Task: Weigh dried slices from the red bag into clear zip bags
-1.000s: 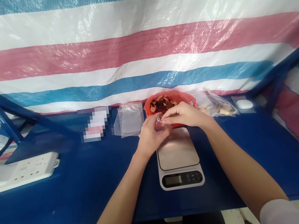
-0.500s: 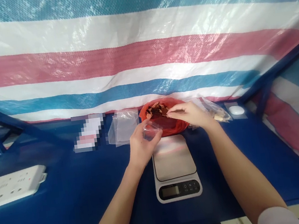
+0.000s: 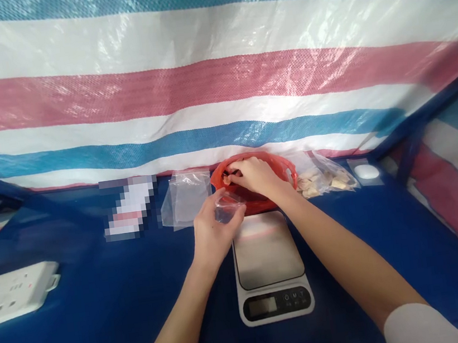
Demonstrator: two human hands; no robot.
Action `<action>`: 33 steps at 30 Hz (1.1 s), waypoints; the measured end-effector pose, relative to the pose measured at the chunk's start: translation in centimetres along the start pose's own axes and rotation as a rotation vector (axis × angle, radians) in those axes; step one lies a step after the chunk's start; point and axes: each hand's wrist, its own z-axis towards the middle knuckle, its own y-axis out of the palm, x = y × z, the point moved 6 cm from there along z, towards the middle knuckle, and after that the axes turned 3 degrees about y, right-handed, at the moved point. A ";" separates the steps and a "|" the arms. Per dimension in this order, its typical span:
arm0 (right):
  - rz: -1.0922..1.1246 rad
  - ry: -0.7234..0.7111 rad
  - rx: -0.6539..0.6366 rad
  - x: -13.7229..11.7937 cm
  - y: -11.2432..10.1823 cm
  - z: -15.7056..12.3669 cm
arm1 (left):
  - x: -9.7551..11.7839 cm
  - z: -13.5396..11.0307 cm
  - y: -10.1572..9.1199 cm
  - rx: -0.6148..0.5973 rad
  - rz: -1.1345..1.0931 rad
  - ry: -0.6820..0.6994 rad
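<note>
Right-hand grip [image 3: 257, 176] curled into the red plastic bag [image 3: 254, 204], hold unclear, just right of the left-hand grip [image 3: 214, 232] pinching a small clear bag [image 3: 228, 206] at frame centre.

A small clear plastic bag [image 3: 229, 208] overlaps the red plastic bag [image 3: 254, 206].

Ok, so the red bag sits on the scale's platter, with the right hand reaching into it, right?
No: the head view shows the red plastic bag on the blue table just beyond the digital scale, not on its platter. The right hand does reach into it.
</note>
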 end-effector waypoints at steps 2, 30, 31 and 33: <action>-0.074 0.042 -0.002 -0.2 0.3 0.5 | -0.1 0.0 -0.1 0.011 -0.001 -0.003; 0.321 0.248 0.289 1.5 1.1 -2.3 | -1.0 0.7 0.1 -0.012 -0.009 -0.078; 0.336 0.252 0.306 1.6 0.8 -2.7 | -0.9 0.8 0.1 -0.021 -0.016 -0.078; 0.355 0.264 0.336 1.9 0.2 -3.6 | -0.7 1.0 0.1 -0.043 -0.031 -0.073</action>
